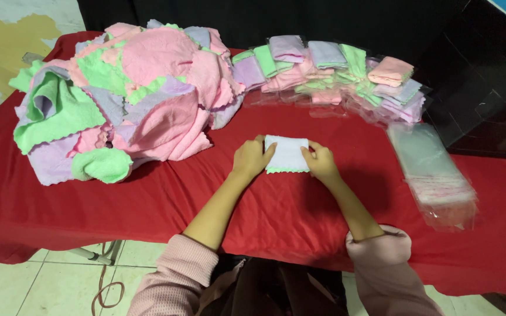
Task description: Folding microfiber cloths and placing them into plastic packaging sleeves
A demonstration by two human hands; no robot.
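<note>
A small folded cloth (287,154), pale with a green scalloped edge, lies flat on the red tablecloth (300,210) in front of me. My left hand (251,158) grips its left side with the thumb on top. My right hand (321,162) holds its right side the same way. Both hands rest on the table with the cloth between them.
A large heap of loose pink, green and lilac cloths (124,93) fills the table's left. A row of folded, bagged cloths (335,73) curves along the back. A stack of clear plastic bags (434,172) lies at the right. Tiled floor shows below.
</note>
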